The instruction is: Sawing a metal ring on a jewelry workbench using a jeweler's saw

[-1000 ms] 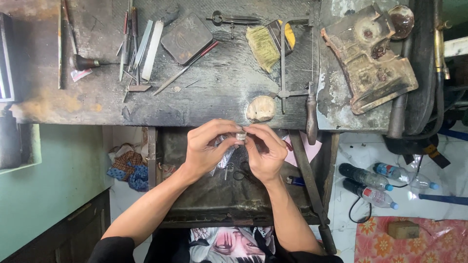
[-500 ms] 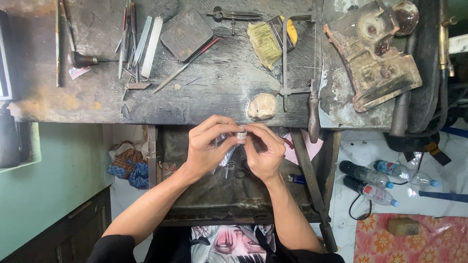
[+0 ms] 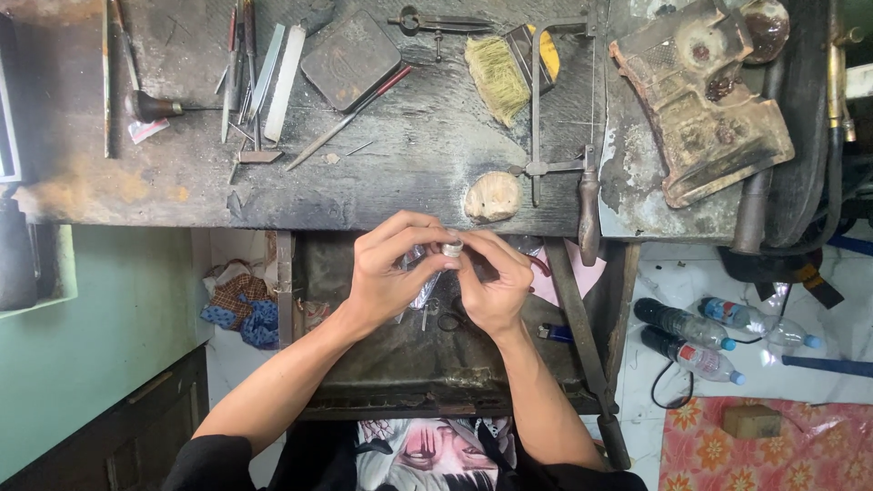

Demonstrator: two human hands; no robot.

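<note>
Frame centre, just below the edge of the dark scarred wooden workbench (image 3: 409, 182): my left hand (image 3: 386, 277) has fingertips pinched on a small silvery metal ring (image 3: 452, 247), crinkled clear plastic under the palm. My right hand (image 3: 496, 286) pinches that ring from the other side. Wood-handled frame saw (image 3: 582, 182) lies on the bench, upper right of my hands.

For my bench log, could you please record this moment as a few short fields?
Setting: worn dark workbench above an open drawer tray
Left hand: pinching a small silver ring
Right hand: fingertips on the same ring
On bench: brush, saw frame, flat dark tin, files
Floor, right: plastic bottles
</note>
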